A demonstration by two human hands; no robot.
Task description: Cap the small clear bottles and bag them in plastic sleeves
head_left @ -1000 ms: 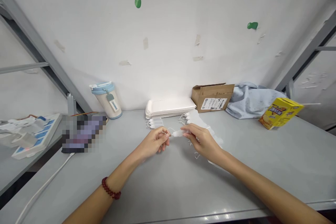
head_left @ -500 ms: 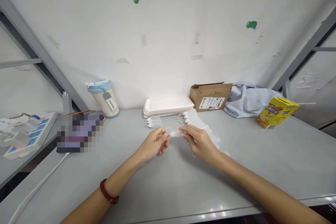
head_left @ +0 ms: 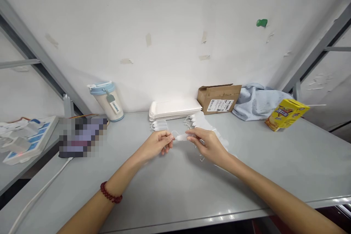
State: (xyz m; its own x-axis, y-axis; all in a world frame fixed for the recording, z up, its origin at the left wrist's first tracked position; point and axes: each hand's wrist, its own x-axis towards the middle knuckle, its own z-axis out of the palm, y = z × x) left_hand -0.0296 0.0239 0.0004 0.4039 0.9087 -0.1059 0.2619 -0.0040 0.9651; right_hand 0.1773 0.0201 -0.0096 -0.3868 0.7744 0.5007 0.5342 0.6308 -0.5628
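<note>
Between my hands is a small white tag point(head_left: 181, 137) with a thin string loop at its left end. The fingers of my right hand point(head_left: 210, 145) pinch the tag's right end. My left hand point(head_left: 157, 144) has thumb and forefinger closed at the string, close to the tag's narrow tip. A short row of similar white strung tags point(head_left: 160, 126) lies behind my left hand. Behind my right hand fans a longer row of white tags point(head_left: 202, 120), partly covered by that hand and forearm. One loose string end point(head_left: 202, 158) shows below my right hand.
White flat trays or boxes point(head_left: 175, 108) lie stacked against the wall, beside a brown carton point(head_left: 219, 100). A grey-blue cloth point(head_left: 256, 98) and a yellow box point(head_left: 286, 114) are on the right. To the left are a tumbler point(head_left: 109, 104), a blurred-out phone point(head_left: 83, 137) and a power strip point(head_left: 33, 140).
Both hands still hold the tag and its string at nearly the same spot. The view has shifted slightly, and my left hand sits a little further left from the tag.
</note>
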